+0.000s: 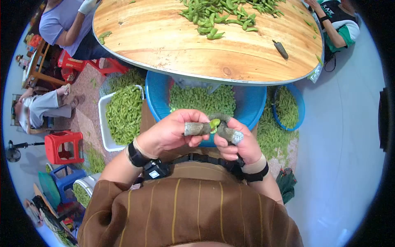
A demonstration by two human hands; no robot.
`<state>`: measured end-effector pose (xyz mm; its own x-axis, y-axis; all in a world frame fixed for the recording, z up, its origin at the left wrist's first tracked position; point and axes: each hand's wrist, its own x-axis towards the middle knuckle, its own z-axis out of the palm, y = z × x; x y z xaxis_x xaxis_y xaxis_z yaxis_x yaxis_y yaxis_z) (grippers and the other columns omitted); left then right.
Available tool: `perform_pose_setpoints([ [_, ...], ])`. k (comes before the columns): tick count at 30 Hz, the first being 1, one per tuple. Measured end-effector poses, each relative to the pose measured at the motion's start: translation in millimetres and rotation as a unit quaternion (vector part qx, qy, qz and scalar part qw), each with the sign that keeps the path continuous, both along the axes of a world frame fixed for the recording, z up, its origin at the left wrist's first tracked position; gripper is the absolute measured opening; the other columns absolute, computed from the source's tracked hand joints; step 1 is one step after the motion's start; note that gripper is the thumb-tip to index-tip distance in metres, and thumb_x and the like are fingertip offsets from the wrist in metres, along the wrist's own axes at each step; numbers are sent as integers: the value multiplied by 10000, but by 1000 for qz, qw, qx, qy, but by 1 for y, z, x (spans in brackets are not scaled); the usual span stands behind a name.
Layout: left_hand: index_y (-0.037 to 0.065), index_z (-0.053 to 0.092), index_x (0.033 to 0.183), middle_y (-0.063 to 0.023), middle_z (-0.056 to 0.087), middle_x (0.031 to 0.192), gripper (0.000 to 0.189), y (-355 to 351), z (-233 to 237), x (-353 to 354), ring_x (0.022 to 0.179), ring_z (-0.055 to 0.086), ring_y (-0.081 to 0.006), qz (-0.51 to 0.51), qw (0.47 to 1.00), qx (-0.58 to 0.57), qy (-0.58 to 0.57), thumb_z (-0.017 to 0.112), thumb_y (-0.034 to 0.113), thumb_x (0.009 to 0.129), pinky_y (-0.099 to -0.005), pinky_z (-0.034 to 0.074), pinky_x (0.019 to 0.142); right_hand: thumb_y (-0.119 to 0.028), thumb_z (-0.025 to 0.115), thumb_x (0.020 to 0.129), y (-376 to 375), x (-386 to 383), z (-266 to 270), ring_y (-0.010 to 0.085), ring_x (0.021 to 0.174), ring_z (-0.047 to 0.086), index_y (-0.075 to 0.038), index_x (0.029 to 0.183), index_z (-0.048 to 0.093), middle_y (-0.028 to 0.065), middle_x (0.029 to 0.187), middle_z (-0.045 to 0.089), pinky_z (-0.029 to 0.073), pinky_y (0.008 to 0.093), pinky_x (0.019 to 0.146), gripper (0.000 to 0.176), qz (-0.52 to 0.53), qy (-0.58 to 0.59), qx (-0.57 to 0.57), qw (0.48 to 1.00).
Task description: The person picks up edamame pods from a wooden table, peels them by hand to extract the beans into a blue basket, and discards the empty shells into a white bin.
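My left hand (175, 128) and my right hand (242, 144) meet in front of my waist, both closed in a pinch. Between their fingertips is a green soybean pod (214, 123), apparently split, with pale green showing. Worn grey covers sit on fingers of both hands, such as the left finger cover (196, 129) and the right finger cover (230, 135). Just beyond the hands stands a large blue basin (154, 101) holding shelled green beans (197, 98). The hands hide part of its near side.
A round wooden table (164, 41) overhangs the basin, bearing a heap of pods (216, 18) and a loose grey finger cover (280, 49). A white tub (108, 138) of pods stands left, a blue basket (300, 105) right. Other people sit around; a red stool (63, 142) is at left.
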<state>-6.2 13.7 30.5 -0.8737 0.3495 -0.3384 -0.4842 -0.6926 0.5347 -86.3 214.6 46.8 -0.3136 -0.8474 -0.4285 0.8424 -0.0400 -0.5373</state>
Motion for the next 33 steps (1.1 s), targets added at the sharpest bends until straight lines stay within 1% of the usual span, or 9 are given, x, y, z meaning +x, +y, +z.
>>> perform_pose_setpoints([
  [5, 19, 562, 938, -91, 646, 818, 195, -1, -2, -1, 599, 570, -118, 11, 995, -89, 33, 669, 125, 814, -229, 449, 529, -140, 460, 939, -8, 0, 2, 36, 462, 356, -98, 1215, 467, 2, 740, 521, 324, 185, 401, 279, -10, 16, 40, 999],
  [6, 15, 568, 930, -102, 640, 809, 189, -2, -3, -2, 609, 579, -162, 21, 938, -313, 148, 666, 94, 790, -259, 461, 541, -118, 457, 934, -10, 1, -2, 45, 477, 392, -93, 1212, 469, 7, 749, 532, 346, 190, 407, 279, -5, 61, 67, 996],
  [8, 6, 580, 912, -125, 628, 790, 192, -1, -5, -1, 627, 597, -250, 37, 643, -686, 339, 661, 32, 740, -318, 486, 564, -101, 452, 928, -14, 5, -10, 49, 488, 410, -88, 1210, 470, 10, 754, 537, 358, 194, 411, 283, 0, 88, 74, 993],
  [12, 6, 592, 940, -144, 585, 791, 210, 7, -6, 4, 652, 571, -341, 28, 524, -781, 338, 627, 7, 733, -371, 480, 589, -59, 435, 911, -20, 8, -10, 53, 508, 438, -73, 1188, 484, 8, 752, 544, 376, 200, 419, 282, -13, 124, 102, 987],
  [19, 19, 592, 968, -125, 611, 758, 152, 6, -15, 2, 621, 587, -231, 71, 695, -645, 309, 546, 122, 865, -295, 475, 576, -80, 465, 911, -15, 7, -15, 43, 483, 417, -68, 1154, 510, -5, 733, 533, 350, 191, 407, 247, -12, 93, 97, 991],
  [20, 8, 592, 974, -115, 619, 755, 197, 6, -11, 1, 604, 580, -197, 42, 874, -459, 153, 520, 173, 896, -275, 468, 557, -80, 465, 911, -14, 7, -14, 43, 483, 417, -68, 1154, 510, -5, 733, 533, 350, 191, 407, 247, -12, 92, 96, 991],
  [22, -35, 583, 1000, -97, 633, 768, 338, 1, -10, 2, 545, 553, -133, 0, 994, -107, -16, 495, 285, 935, -224, 442, 502, -115, 476, 920, -10, 4, -13, 39, 466, 398, -60, 1134, 510, -9, 721, 524, 327, 185, 398, 224, 11, 60, 59, 996],
  [27, -48, 568, 1021, -105, 636, 803, 344, 2, -5, 1, 537, 549, -126, -32, 999, 14, 10, 515, 279, 929, -209, 439, 490, -174, 471, 931, -2, -6, -17, 36, 446, 385, -60, 1054, 524, -15, 703, 518, 285, 173, 385, 176, 37, -10, -31, 999],
  [33, 5, 592, 984, -51, 618, 828, 180, 8, -16, -4, 704, 546, -103, -40, 939, -339, 46, 468, 92, 888, -238, 444, 652, -164, 544, 886, -14, -11, -37, 33, 466, 440, -68, 936, 553, -38, 638, 510, 329, 183, 397, 109, 9, 291, 107, 951],
])
